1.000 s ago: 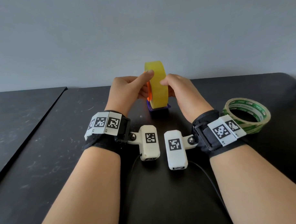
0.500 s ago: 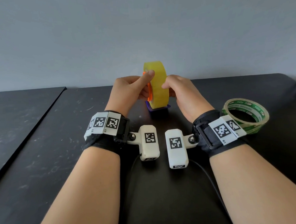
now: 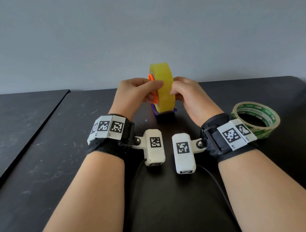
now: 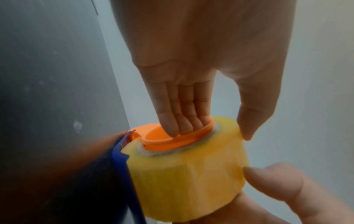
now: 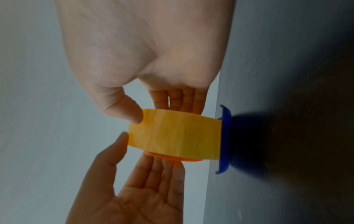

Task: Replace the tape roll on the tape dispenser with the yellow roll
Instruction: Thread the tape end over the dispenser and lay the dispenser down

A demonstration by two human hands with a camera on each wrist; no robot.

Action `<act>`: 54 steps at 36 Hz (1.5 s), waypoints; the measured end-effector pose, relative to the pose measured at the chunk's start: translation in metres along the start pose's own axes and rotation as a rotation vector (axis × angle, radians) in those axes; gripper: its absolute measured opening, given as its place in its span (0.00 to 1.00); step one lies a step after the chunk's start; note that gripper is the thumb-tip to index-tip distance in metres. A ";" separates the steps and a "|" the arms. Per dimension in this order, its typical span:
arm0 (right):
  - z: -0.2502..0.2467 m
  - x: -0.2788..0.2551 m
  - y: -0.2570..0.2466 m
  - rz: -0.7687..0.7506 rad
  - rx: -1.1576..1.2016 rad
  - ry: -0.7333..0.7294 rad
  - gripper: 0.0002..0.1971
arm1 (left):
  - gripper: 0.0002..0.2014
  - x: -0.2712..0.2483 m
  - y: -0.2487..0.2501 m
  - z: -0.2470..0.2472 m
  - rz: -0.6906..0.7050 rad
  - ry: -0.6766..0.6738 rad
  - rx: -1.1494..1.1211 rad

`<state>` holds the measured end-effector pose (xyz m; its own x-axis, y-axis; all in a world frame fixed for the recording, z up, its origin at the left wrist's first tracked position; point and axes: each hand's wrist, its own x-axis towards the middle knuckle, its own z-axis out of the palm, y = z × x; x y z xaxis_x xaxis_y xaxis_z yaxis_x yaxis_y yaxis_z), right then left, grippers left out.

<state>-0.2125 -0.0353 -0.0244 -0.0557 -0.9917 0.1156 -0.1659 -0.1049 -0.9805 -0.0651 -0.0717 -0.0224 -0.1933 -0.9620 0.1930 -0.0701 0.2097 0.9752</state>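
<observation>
The yellow roll (image 3: 165, 87) stands on edge around the dispenser's orange hub (image 3: 151, 77), above the blue base (image 3: 164, 112) on the black table. My left hand (image 3: 136, 94) holds it from the left. In the left wrist view its fingers (image 4: 182, 115) reach into the orange hub (image 4: 172, 141) and its thumb touches the yellow roll (image 4: 187, 178). My right hand (image 3: 188, 95) pinches the roll from the right. In the right wrist view its thumb is on the yellow roll (image 5: 176, 134) and its fingers are behind the roll's far face.
A green-printed tape roll (image 3: 256, 119) lies flat on the table (image 3: 46, 171) just right of my right wrist. A seam runs along the table's left side. A plain grey wall stands close behind the dispenser.
Both thumbs have slid a little lower on the yellow roll's outer band. The roll and dispenser stay in the same place.
</observation>
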 end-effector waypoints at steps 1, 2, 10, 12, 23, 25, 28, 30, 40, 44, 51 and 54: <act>0.000 0.000 0.000 -0.004 0.004 -0.010 0.07 | 0.08 0.000 0.000 0.000 -0.001 0.010 -0.005; 0.000 0.000 0.001 -0.007 0.009 -0.015 0.06 | 0.08 0.000 0.000 0.000 -0.003 0.015 -0.009; 0.002 0.001 0.001 0.013 -0.008 0.028 0.06 | 0.11 0.001 0.000 0.001 -0.009 0.015 -0.032; 0.003 0.000 0.000 0.019 -0.004 0.045 0.07 | 0.12 0.001 -0.001 0.001 -0.008 0.018 -0.035; 0.002 0.001 -0.001 0.020 0.023 0.046 0.07 | 0.17 0.002 -0.003 0.001 0.003 0.035 -0.057; 0.001 0.001 0.001 0.003 0.016 0.031 0.04 | 0.17 0.002 -0.003 0.001 0.008 0.036 -0.057; 0.000 0.001 0.003 -0.001 0.012 0.025 0.03 | 0.19 0.002 -0.004 0.001 0.007 0.031 -0.058; 0.001 0.001 0.001 0.000 0.001 0.030 0.04 | 0.19 0.003 -0.004 0.001 0.002 0.037 -0.064; 0.001 0.001 0.001 0.013 0.006 0.027 0.13 | 0.21 0.002 -0.001 0.001 -0.004 0.057 -0.068; 0.001 -0.001 0.001 -0.005 -0.037 -0.021 0.14 | 0.22 0.001 0.000 0.003 -0.004 0.058 -0.071; 0.002 0.000 0.002 0.008 -0.030 0.001 0.16 | 0.24 0.001 0.000 0.000 -0.005 0.057 -0.061; 0.002 0.000 0.001 0.020 -0.017 0.012 0.16 | 0.24 0.001 -0.001 0.000 -0.007 0.056 -0.058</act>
<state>-0.2105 -0.0359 -0.0260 -0.0710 -0.9926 0.0982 -0.1818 -0.0839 -0.9797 -0.0653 -0.0729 -0.0232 -0.1383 -0.9719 0.1906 -0.0139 0.1943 0.9808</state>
